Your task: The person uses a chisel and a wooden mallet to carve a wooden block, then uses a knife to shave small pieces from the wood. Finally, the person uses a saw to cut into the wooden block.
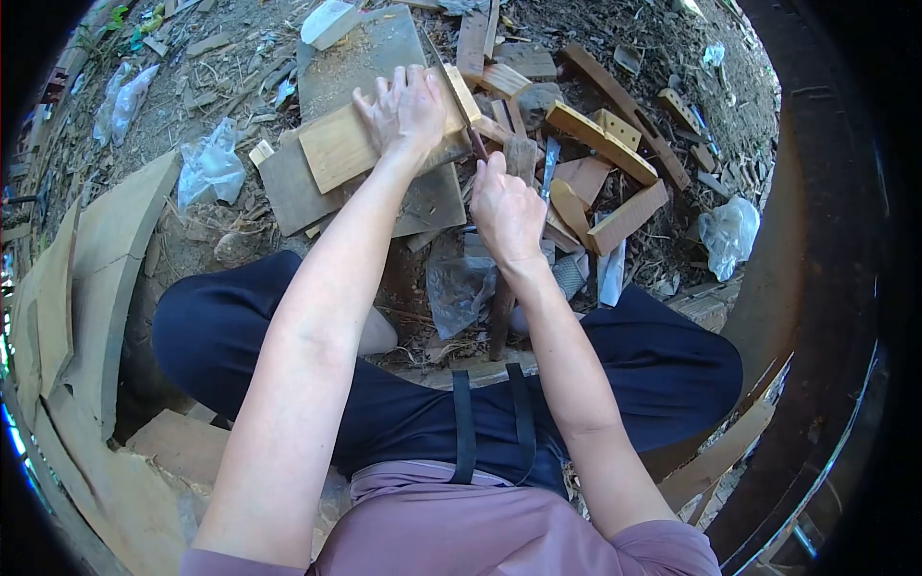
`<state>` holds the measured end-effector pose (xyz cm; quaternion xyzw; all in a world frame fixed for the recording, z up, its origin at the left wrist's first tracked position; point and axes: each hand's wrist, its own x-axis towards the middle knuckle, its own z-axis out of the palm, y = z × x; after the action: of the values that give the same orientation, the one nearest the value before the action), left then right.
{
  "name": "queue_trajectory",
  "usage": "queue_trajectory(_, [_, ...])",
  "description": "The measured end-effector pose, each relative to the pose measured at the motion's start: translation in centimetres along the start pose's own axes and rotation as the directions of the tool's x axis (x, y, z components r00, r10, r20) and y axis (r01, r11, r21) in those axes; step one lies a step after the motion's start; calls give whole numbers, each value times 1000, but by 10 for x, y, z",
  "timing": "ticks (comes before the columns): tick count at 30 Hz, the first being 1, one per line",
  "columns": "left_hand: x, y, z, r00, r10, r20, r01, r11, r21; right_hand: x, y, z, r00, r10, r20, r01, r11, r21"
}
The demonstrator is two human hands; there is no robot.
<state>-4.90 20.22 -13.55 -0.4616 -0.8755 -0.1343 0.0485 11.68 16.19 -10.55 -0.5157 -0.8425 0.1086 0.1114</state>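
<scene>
My left hand (403, 110) presses down on a pale wooden board (336, 149), its fingers bent over the far edge. Closed around the handle of a saw (477, 142) is my right hand (509, 211), just right of the board. The saw's thin dark blade points up and away from me, alongside the board's right end. How deep the teeth sit in the wood cannot be made out. Beneath the board lie a greyish plank (288, 182) and a larger flat slab (336, 77) dusted with sawdust.
Several wood offcuts (605, 144) are heaped to the right. A hammer-like wooden handle (501, 322) and a clear plastic bag (459, 293) lie between my legs. A white block (329, 23) sits on the slab's far end. Curved boards (106, 278) stand at left; a dark beam (826, 288) rises at right.
</scene>
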Motion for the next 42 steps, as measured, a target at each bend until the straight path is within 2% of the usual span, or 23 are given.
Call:
queue_trajectory(2, [-2, 0, 1, 999, -2, -32, 0, 999, -51, -1, 1, 1, 999, -31, -19, 31, 1000, 4])
queue_trajectory(5, [-2, -1, 3, 999, 8, -39, -9, 999, -32, -4, 5, 3, 999, -42, -16, 42, 999, 3])
queue_trajectory(11, [-1, -1, 1, 1000, 1, -6, -1, 998, -59, -42, 15, -9, 1000, 5, 15, -4, 999, -37])
queue_trajectory(12, [-2, -2, 0, 1000, -1, -6, 0, 998, -56, -33, 13, -12, 999, -1, 34, 0, 1000, 29])
queue_trajectory(15, [-3, -2, 0, 1000, 9, -1, -9, 998, -68, 13, 0, 6, 999, -52, 15, 51, 998, 33])
queue_trajectory(17, [0, 0, 0, 1000, -22, 6, 22, 999, -47, 20, -3, 5, 999, -17, 34, 16, 999, 27])
queue_trajectory(20, [-1, 0, 2, 1000, 0, -23, -1, 998, -64, -10, 8, -6, 997, -42, 59, 39, 998, 56])
queue_trajectory(23, [-1, 0, 0, 1000, 0, -13, -1, 997, -77, -34, 15, -16, 991, 3, 133, -9, 999, 48])
queue_trajectory(29, [0, -1, -1, 1000, 7, 5, -7, 1000, -16, 13, 1, 5, 999, -28, 43, 25, 997, 75])
queue_trajectory(33, [-2, 0, 3, 1000, 4, -5, -4, 999, -54, -34, 10, -16, 993, 16, 120, -22, 998, 50])
queue_trajectory(35, [-1, -2, 4, 1000, 21, -16, -21, 1000, -6, -51, 15, -18, 989, 44, 140, -54, 996, 69])
queue_trajectory(39, [0, 0, 1, 1000, 10, 21, -9, 999, -41, -24, 7, -13, 993, 52, 107, -60, 995, 79])
queue_trajectory(41, [0, -1, -1, 1000, 16, 24, -16, 1000, -15, 10, 2, -7, 998, -39, 49, 34, 994, 105])
queue_trajectory(42, [-4, -4, 0, 999, 17, 33, -17, 1000, -11, 21, -3, -1, 995, -48, 87, 41, 996, 82])
